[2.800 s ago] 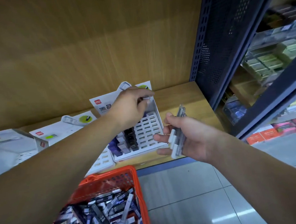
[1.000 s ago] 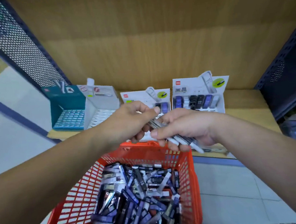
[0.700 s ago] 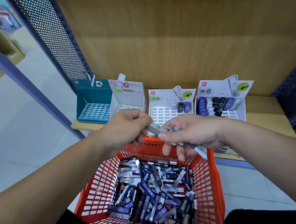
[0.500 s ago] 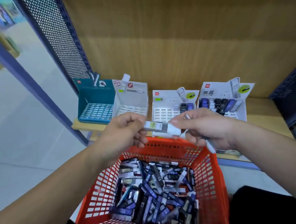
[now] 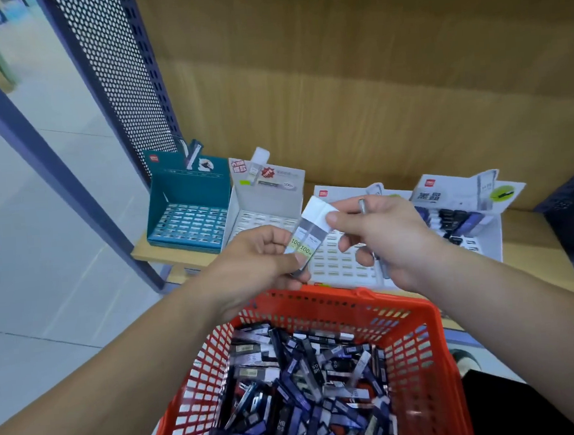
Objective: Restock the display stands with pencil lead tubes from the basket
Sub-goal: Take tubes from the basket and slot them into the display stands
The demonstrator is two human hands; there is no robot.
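Half a second on, we have tipped the tubes [image 5: 309, 234] up from lying level between our hands, white caps now raised toward the stands. Our left hand [image 5: 258, 263] pinches the labelled lower ends of what look like two tubes held side by side, fingers curled shut around them; our right hand [image 5: 382, 238] grips the white caps with thumb and forefinger while its remaining fingers close on a further thin tube or two, count unclear. We hold them above the far rim of the basket [image 5: 418, 323], which sits heaped with more tubes, just in front of the shelf [image 5: 531, 234]. Four stands wait there: teal [image 5: 189, 203], a white one [image 5: 267, 198] beside it, a third [image 5: 340, 264] largely empty behind our hands, and the right one [image 5: 462, 212] part filled. We judge the tubes light, rigid and smooth plastic, apt to slip or fan apart in a bundle; best gripped mid-body on the flat faces, not by caps that might pull off.
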